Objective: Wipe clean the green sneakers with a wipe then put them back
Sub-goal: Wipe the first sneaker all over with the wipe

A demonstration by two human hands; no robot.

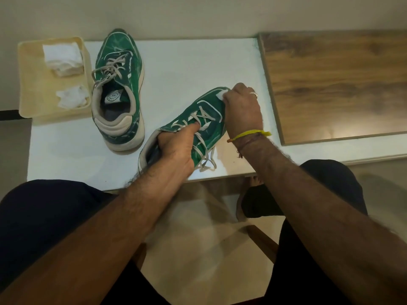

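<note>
Sneaker [198,119] gripped by left hand [176,148]; right hand [243,108] presses wipe [221,95]

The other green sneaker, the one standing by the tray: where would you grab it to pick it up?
Probably at the heel collar. The free sneaker stands upright on the white table, its open mouth facing up and its heel toward the person. Come from above and the near side, fingers inside the opening, thumb on the padded heel.

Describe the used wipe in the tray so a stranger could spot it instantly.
Find the cream plastic tray at the white table's left end, beside the upright green sneaker. The crumpled white wipe lies in its near half; unlike the stacked folded wipes behind, it's scrunched.
</note>
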